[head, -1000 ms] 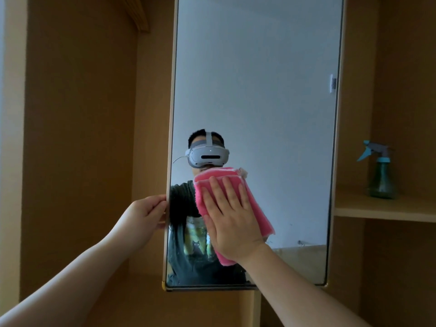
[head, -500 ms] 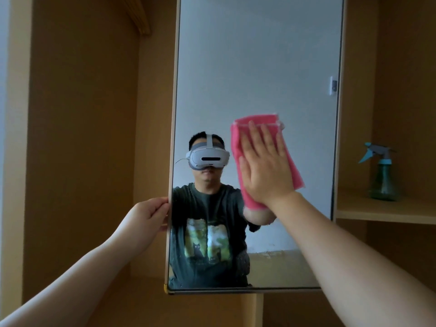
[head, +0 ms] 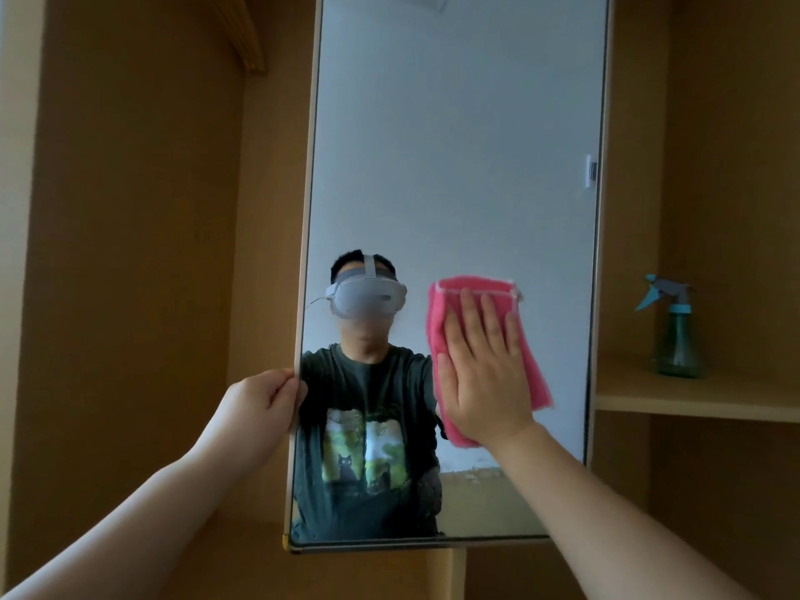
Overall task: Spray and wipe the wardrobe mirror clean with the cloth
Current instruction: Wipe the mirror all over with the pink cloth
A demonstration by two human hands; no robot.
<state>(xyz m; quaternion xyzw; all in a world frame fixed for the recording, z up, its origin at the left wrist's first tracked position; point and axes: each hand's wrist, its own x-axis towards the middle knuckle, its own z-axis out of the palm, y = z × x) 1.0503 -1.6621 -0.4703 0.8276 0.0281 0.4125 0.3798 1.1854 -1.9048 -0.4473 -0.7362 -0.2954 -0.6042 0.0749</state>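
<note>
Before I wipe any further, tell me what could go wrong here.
1. The left hand grips the left edge of the mirror; its fingers may smudge the glass there.
2. The right hand presses the cloth flat on the mirror; a harder push could swing the panel if that grip slips.
3. The small label at the mirror's right edge could snag the cloth.

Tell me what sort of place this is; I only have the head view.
Most likely a bedroom or dressing area at home, in front of an open wooden wardrobe. There is a tall mirror, a wooden shelf with a spray bottle to its right, and what looks like a hanging rail at the upper left.
</note>
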